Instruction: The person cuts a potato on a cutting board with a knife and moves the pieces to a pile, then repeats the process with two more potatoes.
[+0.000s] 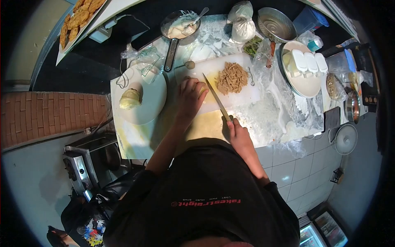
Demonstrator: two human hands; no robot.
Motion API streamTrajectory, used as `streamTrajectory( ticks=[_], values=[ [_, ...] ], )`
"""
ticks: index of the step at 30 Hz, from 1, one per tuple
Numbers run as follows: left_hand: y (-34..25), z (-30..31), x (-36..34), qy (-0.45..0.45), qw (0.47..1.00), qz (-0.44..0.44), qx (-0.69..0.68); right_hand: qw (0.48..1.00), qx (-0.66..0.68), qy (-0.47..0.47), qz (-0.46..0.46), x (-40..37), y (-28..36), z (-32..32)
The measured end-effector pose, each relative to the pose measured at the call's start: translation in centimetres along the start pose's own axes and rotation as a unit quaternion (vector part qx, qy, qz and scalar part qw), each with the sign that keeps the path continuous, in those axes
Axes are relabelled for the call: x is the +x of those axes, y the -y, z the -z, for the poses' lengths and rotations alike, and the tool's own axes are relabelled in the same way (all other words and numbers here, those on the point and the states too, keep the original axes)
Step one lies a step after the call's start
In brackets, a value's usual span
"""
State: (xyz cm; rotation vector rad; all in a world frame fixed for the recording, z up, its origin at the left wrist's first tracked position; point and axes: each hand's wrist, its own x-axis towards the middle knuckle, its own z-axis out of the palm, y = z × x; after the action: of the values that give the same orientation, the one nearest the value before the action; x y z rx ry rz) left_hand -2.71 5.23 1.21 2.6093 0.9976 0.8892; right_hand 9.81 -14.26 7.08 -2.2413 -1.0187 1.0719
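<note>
I see a small yellowish piece of food (203,87) on the white rectangular plastic cutting board (242,96), near its left end. The left hand (190,95) is curled over it, grasping and pinning it down. The long steel-bladed knife (216,96) is slanted, its tip just beside that piece. The right hand (238,128) is clenched around the handle. A pile of brown shredded strips (231,77) sits on the board right of the blade. To the left on the desk (205,127) is a pale round plate (154,101) with a yellowish lump (130,99).

A black shirt (205,181) with red lettering (205,202), elbow-length sleeves (275,190); left hand (190,96) and right hand (238,131) bare.
</note>
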Motion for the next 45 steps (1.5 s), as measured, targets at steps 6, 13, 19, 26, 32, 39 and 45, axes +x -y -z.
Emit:
streamTrajectory(
  ticks=[6,13,19,26,32,39,45],
  values=[
    [0.0,-0.1,0.8,0.001,1.0,-0.006,0.023,1.0,-0.001,-0.017,-0.005,-0.8,-1.3,0.0],
    [0.8,0.6,0.5,0.017,0.999,0.045,-0.012,1.0,-0.002,-0.001,-0.011,-2.6,-1.2,0.6],
    [0.9,1.8,0.8,-0.027,0.999,0.006,-0.032,1.0,0.01,-0.011,-0.007,-2.6,-1.1,0.6],
    [1.6,3.0,0.1,-0.012,0.979,0.035,-0.199,1.0,0.0,0.005,0.008,-1.7,-0.9,0.5],
    [1.0,0.7,0.8,0.063,0.979,-0.035,-0.189,0.999,-0.022,-0.049,-0.008,-1.0,-1.1,1.5],
    [0.3,-0.1,1.5,0.012,0.994,-0.079,-0.08,1.0,0.01,-0.018,-0.017,-2.2,-1.0,1.1],
    [0.3,0.7,-1.1,0.009,0.994,-0.039,-0.105,1.0,-0.002,-0.006,-0.022,-2.0,-1.4,-0.6]
  ],
)
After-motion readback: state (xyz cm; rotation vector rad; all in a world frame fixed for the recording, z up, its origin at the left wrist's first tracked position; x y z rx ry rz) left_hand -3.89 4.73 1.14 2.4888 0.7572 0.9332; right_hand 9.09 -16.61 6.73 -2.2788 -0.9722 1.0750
